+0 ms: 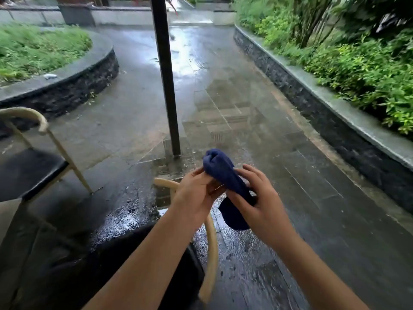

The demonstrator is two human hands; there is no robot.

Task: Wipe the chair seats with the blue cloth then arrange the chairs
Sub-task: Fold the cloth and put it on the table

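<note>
Both hands hold a bunched dark blue cloth in the air in front of me. My left hand pinches its upper part, and my right hand grips the lower part, with a tail of cloth hanging below the palm. Under my arms stands a chair with a black seat and a curved cream backrest. A second chair with a black seat and a cream frame stands at the left.
A dark metal post rises from the wet stone paving just beyond my hands. Low stone planter walls with greenery run along the right and curve at the left. A beige surface shows at the left edge.
</note>
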